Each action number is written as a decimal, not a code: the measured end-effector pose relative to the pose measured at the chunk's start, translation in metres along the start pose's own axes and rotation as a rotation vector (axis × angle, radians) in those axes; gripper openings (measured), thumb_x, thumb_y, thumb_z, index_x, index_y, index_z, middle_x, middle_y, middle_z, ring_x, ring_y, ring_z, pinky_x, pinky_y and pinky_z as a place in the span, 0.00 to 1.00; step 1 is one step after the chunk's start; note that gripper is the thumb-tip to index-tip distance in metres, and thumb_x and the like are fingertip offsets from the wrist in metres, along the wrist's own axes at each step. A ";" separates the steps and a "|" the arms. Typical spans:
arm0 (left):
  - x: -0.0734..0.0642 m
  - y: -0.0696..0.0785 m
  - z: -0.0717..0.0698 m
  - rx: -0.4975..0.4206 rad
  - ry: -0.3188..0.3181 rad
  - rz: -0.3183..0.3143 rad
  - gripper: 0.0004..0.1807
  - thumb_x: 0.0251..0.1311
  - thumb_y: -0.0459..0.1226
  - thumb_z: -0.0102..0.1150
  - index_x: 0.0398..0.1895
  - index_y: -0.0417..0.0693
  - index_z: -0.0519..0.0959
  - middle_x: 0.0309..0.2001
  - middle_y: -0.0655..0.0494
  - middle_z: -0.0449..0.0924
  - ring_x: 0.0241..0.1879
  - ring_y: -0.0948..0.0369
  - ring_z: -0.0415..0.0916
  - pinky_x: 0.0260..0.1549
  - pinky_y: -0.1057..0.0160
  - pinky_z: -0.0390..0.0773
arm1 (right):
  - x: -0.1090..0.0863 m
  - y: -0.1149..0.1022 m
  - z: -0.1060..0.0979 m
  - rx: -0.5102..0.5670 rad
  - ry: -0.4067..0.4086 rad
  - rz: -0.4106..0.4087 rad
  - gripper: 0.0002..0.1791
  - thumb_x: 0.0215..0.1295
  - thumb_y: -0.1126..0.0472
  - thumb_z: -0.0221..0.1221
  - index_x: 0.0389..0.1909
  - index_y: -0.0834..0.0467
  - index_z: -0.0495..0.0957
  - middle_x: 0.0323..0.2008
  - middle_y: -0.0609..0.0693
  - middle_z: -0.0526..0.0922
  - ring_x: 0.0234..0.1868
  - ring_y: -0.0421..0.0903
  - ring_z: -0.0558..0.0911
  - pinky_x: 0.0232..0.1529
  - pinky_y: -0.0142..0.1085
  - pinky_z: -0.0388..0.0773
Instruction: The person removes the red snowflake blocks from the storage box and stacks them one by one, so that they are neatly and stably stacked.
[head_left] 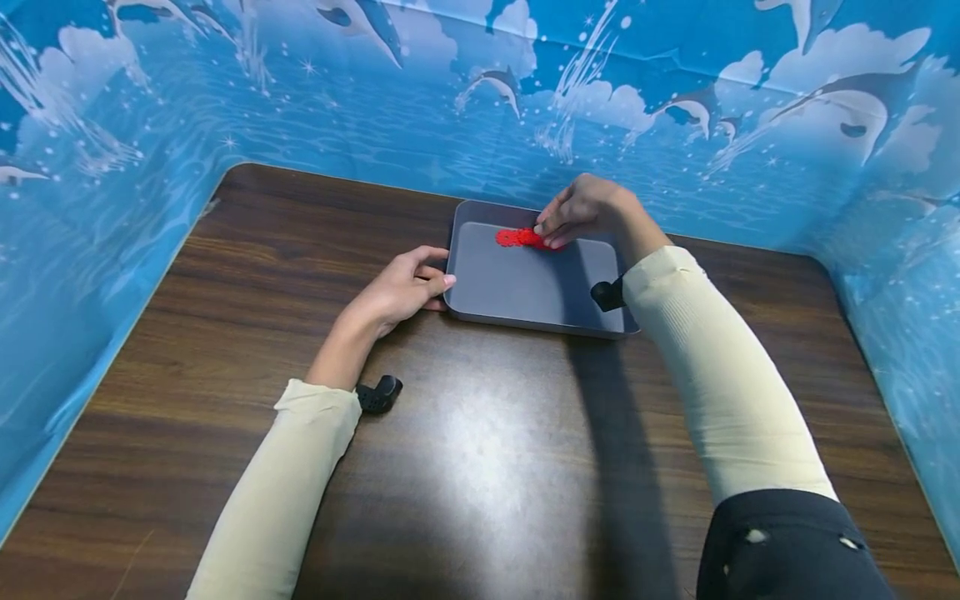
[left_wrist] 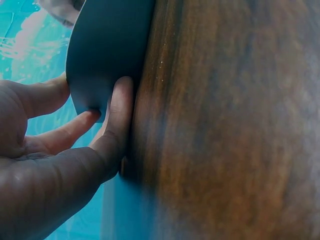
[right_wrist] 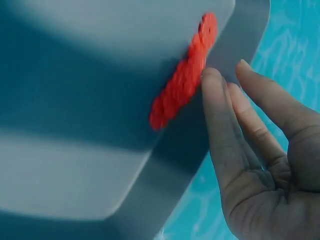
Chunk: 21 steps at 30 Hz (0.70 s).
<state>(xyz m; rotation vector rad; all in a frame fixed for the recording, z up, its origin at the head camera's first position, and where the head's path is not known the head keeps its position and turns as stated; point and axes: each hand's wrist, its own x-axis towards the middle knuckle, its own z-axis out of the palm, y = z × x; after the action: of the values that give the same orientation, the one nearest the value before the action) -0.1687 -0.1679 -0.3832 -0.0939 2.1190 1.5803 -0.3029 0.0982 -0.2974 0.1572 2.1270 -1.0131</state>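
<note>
A shallow grey rectangular tray (head_left: 510,287) stands on the table. Inside it, near the far wall, small red notched discs (head_left: 510,238) lie overlapping in a row; the right wrist view shows the row of discs (right_wrist: 182,80) close up. My left hand (head_left: 405,287) grips the tray's left end; in the left wrist view, the fingers of my left hand (left_wrist: 65,145) are on the dark tray wall (left_wrist: 112,45). Above the far side of the tray, my right hand (head_left: 581,210) has its fingertips beside the discs. Extended fingers of my right hand (right_wrist: 250,135) hold nothing; contact with the discs is unclear.
The dark wood-grain table (head_left: 247,333) extends around the tray. A blue dolphin-print sheet (head_left: 420,108) hangs behind the table and along its sides. Black wrist cameras, such as the left one (head_left: 380,395), jut from both wrists.
</note>
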 end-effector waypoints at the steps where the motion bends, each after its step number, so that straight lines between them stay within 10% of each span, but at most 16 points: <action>1: 0.000 0.000 0.000 0.003 0.000 -0.001 0.33 0.84 0.41 0.53 0.86 0.53 0.57 0.71 0.41 0.73 0.60 0.45 0.82 0.67 0.48 0.83 | 0.002 -0.001 0.004 0.004 -0.005 -0.007 0.19 0.76 0.65 0.65 0.63 0.67 0.80 0.36 0.52 0.92 0.36 0.44 0.92 0.56 0.39 0.91; 21: -0.001 0.000 0.000 0.009 -0.005 0.027 0.34 0.84 0.40 0.54 0.86 0.51 0.57 0.70 0.40 0.73 0.59 0.45 0.82 0.65 0.49 0.85 | 0.025 -0.018 0.049 -0.335 0.073 -0.074 0.19 0.73 0.62 0.70 0.61 0.64 0.83 0.46 0.60 0.93 0.33 0.43 0.93 0.49 0.41 0.92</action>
<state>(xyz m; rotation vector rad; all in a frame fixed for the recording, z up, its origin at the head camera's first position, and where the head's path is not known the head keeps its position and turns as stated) -0.1683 -0.1683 -0.3829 -0.0584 2.1318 1.5848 -0.2994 0.0463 -0.3223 -0.0492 2.3489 -0.6859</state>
